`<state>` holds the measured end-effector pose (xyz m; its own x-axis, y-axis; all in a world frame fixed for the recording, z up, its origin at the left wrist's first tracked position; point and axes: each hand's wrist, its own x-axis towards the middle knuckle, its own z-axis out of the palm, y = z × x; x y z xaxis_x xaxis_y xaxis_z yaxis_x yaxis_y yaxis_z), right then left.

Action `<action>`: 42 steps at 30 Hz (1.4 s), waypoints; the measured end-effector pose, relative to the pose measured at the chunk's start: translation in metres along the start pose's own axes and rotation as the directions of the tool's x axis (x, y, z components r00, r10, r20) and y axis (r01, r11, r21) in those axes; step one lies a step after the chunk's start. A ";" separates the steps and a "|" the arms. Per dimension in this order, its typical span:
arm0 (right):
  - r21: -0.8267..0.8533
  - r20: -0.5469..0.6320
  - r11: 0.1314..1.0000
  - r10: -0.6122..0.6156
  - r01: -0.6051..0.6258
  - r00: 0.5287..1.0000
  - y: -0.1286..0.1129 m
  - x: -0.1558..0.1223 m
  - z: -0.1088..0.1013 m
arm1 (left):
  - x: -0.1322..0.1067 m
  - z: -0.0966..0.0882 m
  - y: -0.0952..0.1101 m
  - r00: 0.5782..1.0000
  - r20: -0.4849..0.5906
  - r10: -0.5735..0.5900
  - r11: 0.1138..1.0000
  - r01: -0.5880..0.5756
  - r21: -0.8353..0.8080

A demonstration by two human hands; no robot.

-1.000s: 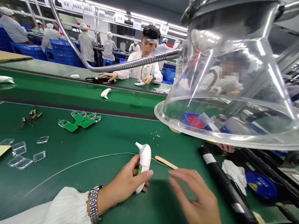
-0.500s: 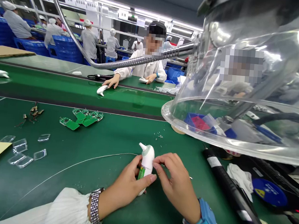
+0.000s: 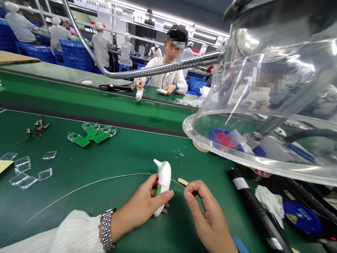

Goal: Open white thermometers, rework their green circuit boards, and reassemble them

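Observation:
My left hand (image 3: 141, 207) is wrapped round a white ear thermometer (image 3: 164, 176), held upright with its pointed probe tip to the upper left. A gap in its casing shows a bit of green circuit board. To its right, apart from it, is my right hand (image 3: 207, 220), thumb and index finger curled together. Whether a tiny thing is between those fingertips cannot be seen. Just beyond them lies a thin tan piece with a dark end (image 3: 182, 181), partly hidden by the hand. Small screws (image 3: 179, 154) are scattered on the green table beyond the thermometer.
Green circuit boards (image 3: 92, 133), clear plastic windows (image 3: 23, 165) and small wired parts (image 3: 38, 127) lie to the left. A clear lamp shade (image 3: 261, 150) overhangs the right, above a black electric screwdriver (image 3: 262, 213). Across the belt (image 3: 70, 98) a co-worker (image 3: 161, 76) handles white housings.
My right hand has drawn away from the thermometer to the right, uncovering the tan piece. The thermometer has shifted slightly left. The co-worker has lifted a white housing off the belt.

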<state>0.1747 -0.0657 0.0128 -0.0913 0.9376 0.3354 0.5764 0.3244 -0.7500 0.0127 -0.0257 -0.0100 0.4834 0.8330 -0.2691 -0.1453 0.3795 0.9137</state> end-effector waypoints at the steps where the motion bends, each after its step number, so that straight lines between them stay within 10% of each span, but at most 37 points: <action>1: 0.003 0.023 1.000 0.031 -0.031 0.999 0.000 -0.004 -0.005 | 0.000 0.000 0.000 1.000 0.000 -0.003 1.000 0.003 -0.002; 12: -0.158 -0.063 0.964 0.208 -0.216 0.976 0.017 -0.030 -0.050 | -0.001 -0.001 -0.001 1.000 0.016 0.001 0.999 -0.001 0.032; 28: 0.024 0.003 0.989 0.147 -0.147 0.989 -0.003 -0.011 0.003 | -0.004 0.001 0.005 0.997 -0.078 -0.024 0.999 0.027 0.028; 42: -0.030 -0.070 0.962 0.269 -0.271 0.961 0.023 -0.032 -0.018 | -0.005 0.002 0.004 0.999 -0.036 -0.041 0.995 0.044 0.087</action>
<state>0.2054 -0.0903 -0.0045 0.1238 0.9793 0.1603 0.6035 0.0539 -0.7955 0.0116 -0.0290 -0.0042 0.4578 0.8307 -0.3170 -0.0483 0.3792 0.9241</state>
